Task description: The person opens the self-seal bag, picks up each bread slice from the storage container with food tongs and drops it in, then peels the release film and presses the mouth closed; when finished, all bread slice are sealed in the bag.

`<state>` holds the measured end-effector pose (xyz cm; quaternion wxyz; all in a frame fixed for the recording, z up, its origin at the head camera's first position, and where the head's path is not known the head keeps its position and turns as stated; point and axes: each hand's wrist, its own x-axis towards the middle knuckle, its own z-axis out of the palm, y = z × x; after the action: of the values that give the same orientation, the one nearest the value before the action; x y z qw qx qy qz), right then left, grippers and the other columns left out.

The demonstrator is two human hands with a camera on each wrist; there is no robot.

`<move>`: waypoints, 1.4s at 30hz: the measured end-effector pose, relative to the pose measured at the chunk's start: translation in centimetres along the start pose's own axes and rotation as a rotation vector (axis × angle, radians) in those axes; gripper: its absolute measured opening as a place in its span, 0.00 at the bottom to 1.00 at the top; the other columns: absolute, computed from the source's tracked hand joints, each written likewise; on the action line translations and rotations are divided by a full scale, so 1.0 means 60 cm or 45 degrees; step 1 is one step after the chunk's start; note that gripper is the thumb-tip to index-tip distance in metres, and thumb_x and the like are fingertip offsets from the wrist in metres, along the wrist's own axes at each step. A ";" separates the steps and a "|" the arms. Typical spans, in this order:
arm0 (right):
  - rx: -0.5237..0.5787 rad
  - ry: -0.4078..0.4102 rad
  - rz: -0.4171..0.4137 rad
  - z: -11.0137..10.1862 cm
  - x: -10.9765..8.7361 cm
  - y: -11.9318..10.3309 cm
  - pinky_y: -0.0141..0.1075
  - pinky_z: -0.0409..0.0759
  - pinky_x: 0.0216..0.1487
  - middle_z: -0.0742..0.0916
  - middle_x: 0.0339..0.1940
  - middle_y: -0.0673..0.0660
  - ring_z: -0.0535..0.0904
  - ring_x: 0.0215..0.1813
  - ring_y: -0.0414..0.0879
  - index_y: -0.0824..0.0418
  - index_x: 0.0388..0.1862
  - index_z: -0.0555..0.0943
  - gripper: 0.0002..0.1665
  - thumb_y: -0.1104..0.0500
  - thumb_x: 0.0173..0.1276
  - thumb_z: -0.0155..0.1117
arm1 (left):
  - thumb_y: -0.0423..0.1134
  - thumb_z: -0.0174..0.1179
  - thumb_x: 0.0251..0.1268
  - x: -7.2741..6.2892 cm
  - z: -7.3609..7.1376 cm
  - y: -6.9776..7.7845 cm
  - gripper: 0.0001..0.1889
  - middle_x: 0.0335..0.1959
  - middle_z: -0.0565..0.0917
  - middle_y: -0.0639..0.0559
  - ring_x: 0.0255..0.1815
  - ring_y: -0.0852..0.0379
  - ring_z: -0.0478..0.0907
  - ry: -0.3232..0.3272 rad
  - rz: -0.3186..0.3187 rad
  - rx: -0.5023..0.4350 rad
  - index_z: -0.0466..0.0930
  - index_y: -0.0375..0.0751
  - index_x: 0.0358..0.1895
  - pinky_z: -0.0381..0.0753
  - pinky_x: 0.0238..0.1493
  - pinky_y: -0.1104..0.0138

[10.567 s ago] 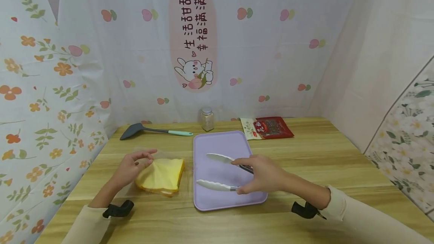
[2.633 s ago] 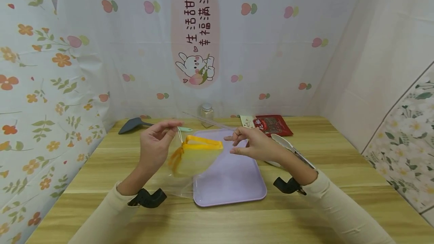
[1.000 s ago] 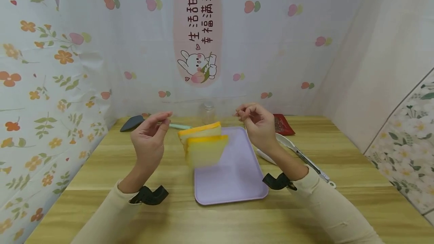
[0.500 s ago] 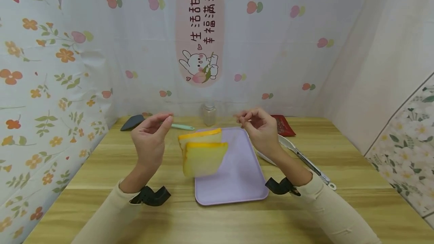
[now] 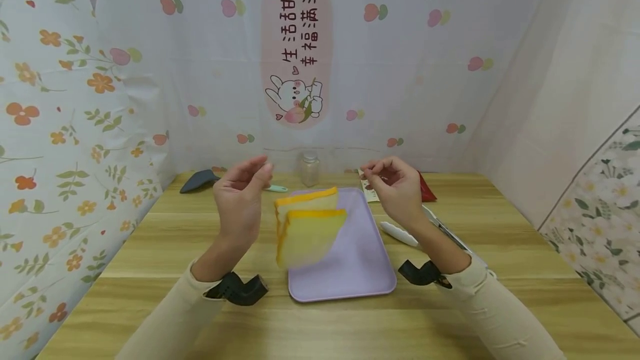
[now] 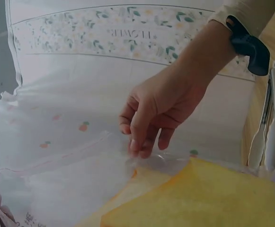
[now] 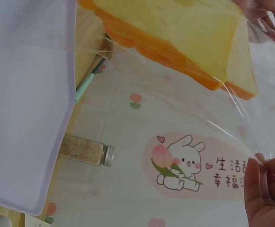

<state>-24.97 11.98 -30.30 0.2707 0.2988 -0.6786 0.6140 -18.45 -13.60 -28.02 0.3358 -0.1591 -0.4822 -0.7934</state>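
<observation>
Two yellow bread slices (image 5: 312, 238) with orange crusts hang inside a clear plastic bag (image 7: 239, 104), over the left part of a lilac tray (image 5: 345, 279). My left hand (image 5: 240, 199) pinches one side of the bag's top edge between thumb and fingers. On the other side, my right hand (image 5: 397, 190) pinches the edge too, and the film stretches between them. The left wrist view shows the right hand (image 6: 163, 111) with its fingertips on the film. Both hands are raised above the table. Being transparent, the bag's outline is hard to follow in the head view.
Silver tongs (image 5: 398, 234) lie right of the tray, partly behind the right forearm. A glass jar (image 5: 310, 170) stands at the back. A dark spatula (image 5: 197, 181) with a mint handle lies back left. Behind the right hand is a red packet (image 5: 427, 189).
Earlier the bagged bread lay on the table and my right hand held the tongs; these now lie right of the tray. Both hands lifted the bag and lately shifted slightly right.
</observation>
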 end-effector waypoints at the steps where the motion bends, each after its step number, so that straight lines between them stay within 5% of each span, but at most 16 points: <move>1: -0.015 -0.001 0.005 -0.002 0.000 0.000 0.34 0.84 0.33 0.86 0.36 0.70 0.86 0.32 0.44 0.74 0.30 0.74 0.08 0.74 0.65 0.65 | 0.22 0.64 0.60 0.000 0.004 0.000 0.11 0.28 0.86 0.55 0.26 0.62 0.79 0.003 -0.007 -0.016 0.90 0.43 0.36 0.80 0.33 0.73; 8: -0.245 0.055 -0.041 -0.013 0.006 -0.015 0.28 0.82 0.32 0.88 0.37 0.65 0.85 0.32 0.43 0.70 0.29 0.76 0.07 0.72 0.66 0.64 | 0.20 0.63 0.59 -0.003 0.027 -0.005 0.13 0.24 0.85 0.54 0.22 0.62 0.79 0.008 -0.032 -0.040 0.90 0.44 0.33 0.82 0.28 0.71; 11: -0.375 0.165 -0.169 -0.014 0.006 -0.025 0.23 0.79 0.31 0.89 0.38 0.62 0.85 0.30 0.48 0.69 0.28 0.78 0.06 0.73 0.64 0.64 | 0.21 0.64 0.58 -0.003 0.040 -0.009 0.12 0.23 0.85 0.55 0.20 0.61 0.78 0.008 -0.029 -0.026 0.90 0.44 0.32 0.81 0.27 0.71; 16: -0.454 0.294 -0.465 -0.003 0.002 -0.049 0.20 0.77 0.30 0.87 0.39 0.62 0.83 0.27 0.51 0.71 0.27 0.80 0.03 0.74 0.58 0.65 | 0.24 0.66 0.59 -0.007 0.061 -0.009 0.03 0.23 0.84 0.56 0.20 0.60 0.76 -0.049 -0.022 0.036 0.86 0.26 0.35 0.80 0.28 0.72; 21: -0.504 0.182 -0.660 0.021 0.000 -0.086 0.27 0.75 0.23 0.86 0.31 0.59 0.82 0.26 0.49 0.68 0.30 0.85 0.02 0.69 0.59 0.68 | 0.22 0.64 0.61 -0.013 0.073 -0.007 0.08 0.24 0.84 0.57 0.22 0.60 0.76 -0.129 0.026 0.129 0.81 0.16 0.39 0.79 0.28 0.73; 27: -0.487 0.005 -0.696 0.055 0.004 -0.130 0.31 0.73 0.19 0.88 0.28 0.56 0.80 0.24 0.45 0.66 0.35 0.88 0.05 0.68 0.58 0.72 | 0.23 0.64 0.62 -0.021 0.083 -0.010 0.09 0.24 0.82 0.60 0.22 0.59 0.75 -0.226 0.107 0.254 0.83 0.19 0.43 0.77 0.26 0.74; 33: -0.552 -0.049 -0.743 0.081 0.014 -0.154 0.33 0.79 0.25 0.89 0.30 0.57 0.81 0.25 0.45 0.68 0.40 0.88 0.11 0.67 0.58 0.75 | 0.21 0.64 0.61 -0.025 0.086 -0.012 0.10 0.27 0.84 0.60 0.24 0.60 0.77 -0.315 0.192 0.191 0.83 0.19 0.45 0.78 0.26 0.72; 42: -0.607 -0.070 -0.721 0.087 0.024 -0.160 0.33 0.79 0.26 0.89 0.31 0.57 0.80 0.24 0.46 0.68 0.41 0.89 0.10 0.65 0.61 0.74 | 0.20 0.62 0.62 -0.028 0.083 -0.014 0.12 0.28 0.78 0.58 0.22 0.61 0.66 -0.377 0.203 0.142 0.81 0.17 0.48 0.59 0.16 0.75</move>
<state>-18.85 6.01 -23.30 0.4735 0.4199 -0.6999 0.3312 -18.15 -8.35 -27.12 0.3313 -0.2928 -0.5555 -0.7042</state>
